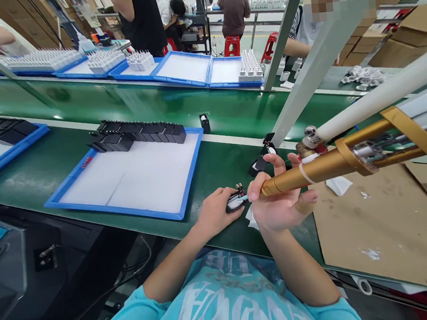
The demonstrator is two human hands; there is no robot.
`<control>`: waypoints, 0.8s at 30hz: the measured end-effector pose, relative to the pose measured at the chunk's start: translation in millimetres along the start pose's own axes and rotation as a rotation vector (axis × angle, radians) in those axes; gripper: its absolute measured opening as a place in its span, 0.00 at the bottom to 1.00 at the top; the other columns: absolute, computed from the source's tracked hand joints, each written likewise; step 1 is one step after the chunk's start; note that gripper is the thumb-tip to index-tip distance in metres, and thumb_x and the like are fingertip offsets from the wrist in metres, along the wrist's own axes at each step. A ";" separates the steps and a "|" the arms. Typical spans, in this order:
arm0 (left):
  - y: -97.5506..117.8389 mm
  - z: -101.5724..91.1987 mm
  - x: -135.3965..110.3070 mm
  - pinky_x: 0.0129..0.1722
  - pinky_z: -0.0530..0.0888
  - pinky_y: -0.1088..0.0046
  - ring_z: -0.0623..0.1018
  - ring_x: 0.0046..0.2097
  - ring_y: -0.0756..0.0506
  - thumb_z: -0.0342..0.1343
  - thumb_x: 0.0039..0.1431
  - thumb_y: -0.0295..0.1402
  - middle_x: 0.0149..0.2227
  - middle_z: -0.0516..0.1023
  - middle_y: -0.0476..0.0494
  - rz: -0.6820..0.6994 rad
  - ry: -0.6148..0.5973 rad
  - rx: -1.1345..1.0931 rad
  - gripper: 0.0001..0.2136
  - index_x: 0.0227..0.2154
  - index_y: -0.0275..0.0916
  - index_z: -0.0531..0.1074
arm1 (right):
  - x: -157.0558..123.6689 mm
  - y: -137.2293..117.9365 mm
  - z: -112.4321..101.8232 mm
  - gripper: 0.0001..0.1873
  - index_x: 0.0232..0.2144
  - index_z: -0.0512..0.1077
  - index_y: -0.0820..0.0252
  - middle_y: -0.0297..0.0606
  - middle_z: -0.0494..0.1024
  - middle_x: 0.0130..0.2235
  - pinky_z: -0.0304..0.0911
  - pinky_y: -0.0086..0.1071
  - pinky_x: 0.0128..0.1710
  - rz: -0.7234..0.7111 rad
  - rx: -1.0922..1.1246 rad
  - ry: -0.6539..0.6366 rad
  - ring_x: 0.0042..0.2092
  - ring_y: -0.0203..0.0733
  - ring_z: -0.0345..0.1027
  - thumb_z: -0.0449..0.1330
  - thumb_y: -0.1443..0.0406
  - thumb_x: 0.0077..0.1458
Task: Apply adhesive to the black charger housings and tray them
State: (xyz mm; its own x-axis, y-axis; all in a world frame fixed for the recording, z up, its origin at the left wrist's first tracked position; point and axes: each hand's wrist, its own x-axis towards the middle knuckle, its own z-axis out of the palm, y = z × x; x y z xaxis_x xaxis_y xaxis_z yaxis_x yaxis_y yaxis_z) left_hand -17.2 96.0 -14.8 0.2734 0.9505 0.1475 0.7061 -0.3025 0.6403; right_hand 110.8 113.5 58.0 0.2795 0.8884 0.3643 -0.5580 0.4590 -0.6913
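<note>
My left hand is closed around a small black power adapter housing, with a pale interior and metal prongs at its far end. In my right hand lies the front of a gold-coloured glue dispenser. Thumb and fingers grip it near its narrow light-blue nozzle, whose tip touches or nearly touches the housing's inside. Behind that hand, further black housings stand on the green bench, partly hidden. Some white paper shows between my wrists.
Left of my hands lies a blue-rimmed tray with black adapters along its back. One black housing sits on the green conveyor belt. A grey post rises ahead; cardboard covers the right side. Several people work beyond.
</note>
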 end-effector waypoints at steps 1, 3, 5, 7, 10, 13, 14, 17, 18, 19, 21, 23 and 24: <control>-3.9 -0.9 0.8 0.42 0.73 0.68 0.77 0.43 0.43 0.59 0.56 0.38 0.40 0.76 0.46 -0.019 -0.043 0.007 0.14 0.44 0.43 0.69 | 1.1 -0.2 -2.0 0.24 0.48 0.65 0.45 0.35 0.70 0.46 0.54 0.31 0.13 -0.001 0.007 0.005 0.17 0.30 0.63 0.47 0.44 0.54; -11.7 -3.2 2.9 0.43 0.73 0.66 0.76 0.44 0.42 0.59 0.56 0.37 0.41 0.75 0.46 -0.052 -0.110 -0.012 0.14 0.45 0.43 0.69 | 3.5 -1.6 -7.4 0.23 0.47 0.65 0.46 0.35 0.70 0.45 0.53 0.30 0.13 -0.007 0.012 0.014 0.17 0.30 0.63 0.48 0.45 0.54; -18.5 -5.9 6.3 0.46 0.73 0.64 0.75 0.47 0.41 0.61 0.55 0.38 0.45 0.75 0.44 -0.074 -0.159 -0.089 0.18 0.48 0.43 0.68 | 5.7 -4.1 -14.2 0.22 0.46 0.65 0.46 0.34 0.70 0.45 0.53 0.30 0.13 -0.012 -0.005 0.028 0.17 0.30 0.64 0.50 0.45 0.54; -23.5 -7.8 11.7 0.51 0.72 0.61 0.74 0.51 0.40 0.62 0.53 0.42 0.51 0.74 0.43 -0.098 -0.214 -0.211 0.24 0.52 0.44 0.66 | 7.4 -7.2 -21.2 0.22 0.46 0.65 0.46 0.34 0.70 0.44 0.53 0.30 0.12 -0.012 -0.024 0.042 0.17 0.30 0.63 0.51 0.45 0.53; -27.3 -6.2 22.1 0.56 0.70 0.61 0.72 0.57 0.40 0.60 0.56 0.45 0.57 0.72 0.42 -0.142 -0.276 -0.418 0.26 0.56 0.46 0.64 | 8.9 -11.4 -30.4 0.21 0.44 0.65 0.46 0.33 0.71 0.44 0.54 0.29 0.12 -0.009 -0.035 0.050 0.17 0.30 0.63 0.51 0.46 0.53; -27.0 0.6 29.7 0.56 0.71 0.64 0.72 0.58 0.43 0.55 0.61 0.41 0.56 0.73 0.41 -0.130 -0.278 -0.600 0.18 0.53 0.43 0.66 | 9.5 -14.4 -36.7 0.20 0.44 0.65 0.46 0.33 0.70 0.43 0.54 0.29 0.12 -0.006 -0.046 0.057 0.17 0.29 0.63 0.51 0.46 0.53; -26.4 3.1 30.8 0.54 0.72 0.65 0.74 0.56 0.44 0.53 0.62 0.39 0.53 0.75 0.41 -0.116 -0.266 -0.633 0.15 0.50 0.42 0.67 | 9.6 -15.1 -38.3 0.20 0.44 0.64 0.46 0.32 0.70 0.43 0.54 0.29 0.12 -0.004 -0.051 0.061 0.17 0.29 0.63 0.51 0.46 0.53; -24.6 8.1 30.3 0.48 0.74 0.68 0.79 0.46 0.46 0.52 0.60 0.32 0.43 0.80 0.45 -0.053 -0.162 -0.536 0.09 0.43 0.40 0.69 | 9.4 -16.3 -41.7 0.21 0.44 0.64 0.46 0.33 0.71 0.43 0.55 0.29 0.12 -0.003 -0.057 0.063 0.17 0.29 0.63 0.51 0.45 0.53; -24.0 8.1 29.2 0.46 0.74 0.69 0.79 0.42 0.47 0.52 0.58 0.30 0.40 0.80 0.46 -0.027 -0.109 -0.450 0.08 0.41 0.40 0.70 | 9.3 -16.4 -42.6 0.21 0.44 0.64 0.46 0.33 0.71 0.43 0.55 0.29 0.12 -0.004 -0.055 0.060 0.17 0.29 0.63 0.51 0.45 0.53; -23.2 7.2 28.0 0.45 0.74 0.69 0.78 0.40 0.47 0.53 0.56 0.27 0.39 0.79 0.47 0.005 -0.067 -0.356 0.09 0.40 0.40 0.70 | 9.1 -16.5 -43.4 0.21 0.44 0.65 0.46 0.33 0.71 0.43 0.55 0.29 0.12 -0.004 -0.049 0.053 0.17 0.29 0.64 0.51 0.45 0.53; -20.7 2.5 25.0 0.44 0.73 0.69 0.76 0.41 0.46 0.51 0.53 0.25 0.39 0.78 0.47 0.081 -0.052 -0.199 0.13 0.41 0.40 0.71 | 8.9 -16.7 -45.0 0.20 0.43 0.65 0.47 0.33 0.71 0.43 0.56 0.29 0.12 -0.005 -0.029 0.037 0.17 0.30 0.65 0.52 0.45 0.54; -16.2 -4.8 21.4 0.47 0.72 0.66 0.74 0.44 0.45 0.50 0.56 0.25 0.43 0.78 0.45 0.148 -0.101 -0.088 0.18 0.50 0.40 0.69 | 9.0 -16.8 -46.4 0.19 0.42 0.66 0.47 0.32 0.71 0.43 0.56 0.29 0.13 -0.007 -0.004 0.021 0.17 0.30 0.65 0.52 0.46 0.54; -13.5 -8.6 19.3 0.49 0.71 0.64 0.73 0.46 0.43 0.49 0.59 0.27 0.46 0.77 0.44 0.172 -0.130 -0.039 0.21 0.56 0.41 0.65 | 9.2 -17.0 -47.1 0.19 0.42 0.66 0.47 0.32 0.71 0.43 0.56 0.29 0.13 -0.010 0.008 0.013 0.17 0.31 0.66 0.52 0.46 0.54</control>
State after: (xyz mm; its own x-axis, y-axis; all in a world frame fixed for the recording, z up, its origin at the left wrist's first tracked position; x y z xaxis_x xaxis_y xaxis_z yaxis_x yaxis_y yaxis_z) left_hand -27.1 119.1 -14.1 0.4717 0.8671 0.1603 0.6162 -0.4541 0.6434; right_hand 159.6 114.3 43.7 0.2954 0.8838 0.3627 -0.5613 0.4678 -0.6827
